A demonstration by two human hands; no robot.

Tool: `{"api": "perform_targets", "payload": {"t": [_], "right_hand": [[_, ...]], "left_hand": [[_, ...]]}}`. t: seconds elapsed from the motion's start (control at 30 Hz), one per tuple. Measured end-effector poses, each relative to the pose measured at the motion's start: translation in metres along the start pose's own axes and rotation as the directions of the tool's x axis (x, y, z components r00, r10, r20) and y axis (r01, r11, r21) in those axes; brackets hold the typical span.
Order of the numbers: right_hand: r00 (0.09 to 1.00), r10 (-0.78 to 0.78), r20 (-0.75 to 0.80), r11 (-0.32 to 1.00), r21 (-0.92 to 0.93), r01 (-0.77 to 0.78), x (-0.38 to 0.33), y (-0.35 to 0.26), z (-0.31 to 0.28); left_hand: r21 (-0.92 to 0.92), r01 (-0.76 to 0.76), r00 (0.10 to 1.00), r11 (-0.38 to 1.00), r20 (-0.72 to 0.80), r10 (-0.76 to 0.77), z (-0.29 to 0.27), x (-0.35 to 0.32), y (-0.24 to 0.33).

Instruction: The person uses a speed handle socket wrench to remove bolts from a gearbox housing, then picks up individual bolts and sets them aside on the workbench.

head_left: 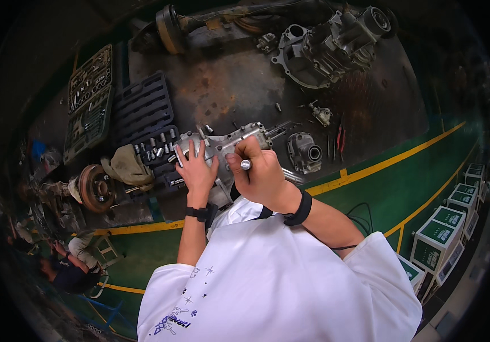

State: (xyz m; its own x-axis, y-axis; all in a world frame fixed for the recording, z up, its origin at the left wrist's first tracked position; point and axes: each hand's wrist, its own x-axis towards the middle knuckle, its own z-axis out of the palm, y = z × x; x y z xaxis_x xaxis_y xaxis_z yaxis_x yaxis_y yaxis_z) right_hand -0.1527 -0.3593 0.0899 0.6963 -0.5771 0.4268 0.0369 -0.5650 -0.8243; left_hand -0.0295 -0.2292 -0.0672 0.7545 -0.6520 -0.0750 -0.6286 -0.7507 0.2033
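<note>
A silver-grey metal gearbox casing (220, 149) lies at the table's near edge, right in front of me. My left hand (197, 170) rests on its left part, fingers spread and holding nothing. Over the casing's right part, my right hand (263, 176) is closed in a fist around a tool with a round silver end (246, 165). That end points up past my thumb; the rest of the tool is hidden by the hand, so its kind does not show. Several loose sockets (160, 152) lie left of my left hand, by an open dark tool case (144, 106).
A large transmission (336, 45) stands at the back right. Nearer are a finned round-ended housing (305, 153), a small metal part (320, 114) and red-handled pliers (341, 138). A brake drum (95, 188) and cloth (128, 165) sit left. Another person (77, 265) is at lower left.
</note>
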Motion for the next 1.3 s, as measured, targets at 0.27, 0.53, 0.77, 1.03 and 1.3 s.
{"api": "perform_targets", "payload": {"t": [0.27, 0.53, 0.77, 1.03, 1.3], "right_hand": [[0.990, -0.085, 0.114, 0.994, 0.073, 0.077, 0.002, 0.001, -0.011], [0.986, -0.036, 0.165, 0.999, 0.019, 0.033, 0.004, 0.005, -0.016], [0.987, -0.022, 0.161, 0.997, 0.075, 0.010, 0.011, 0.005, -0.022], [0.991, 0.010, 0.130, 0.995, 0.096, -0.022, 0.026, 0.009, -0.022], [0.982, -0.015, 0.187, 0.995, 0.100, -0.004, 0.031, 0.010, -0.015]], "left_hand": [[-0.218, -0.106, 0.994, 0.970, -0.011, 0.107, 0.036, -0.001, -0.034], [-0.202, -0.525, 0.847, 0.827, -0.027, 0.531, -0.018, -0.006, 0.050], [-0.548, -0.754, 0.366, 0.363, 0.108, 0.924, -0.028, 0.015, 0.159], [-0.633, -0.487, 0.528, 0.602, 0.336, 0.780, -0.035, 0.016, 0.184], [-0.668, -0.414, 0.503, 0.618, 0.399, 0.767, -0.039, 0.024, 0.180]]}}
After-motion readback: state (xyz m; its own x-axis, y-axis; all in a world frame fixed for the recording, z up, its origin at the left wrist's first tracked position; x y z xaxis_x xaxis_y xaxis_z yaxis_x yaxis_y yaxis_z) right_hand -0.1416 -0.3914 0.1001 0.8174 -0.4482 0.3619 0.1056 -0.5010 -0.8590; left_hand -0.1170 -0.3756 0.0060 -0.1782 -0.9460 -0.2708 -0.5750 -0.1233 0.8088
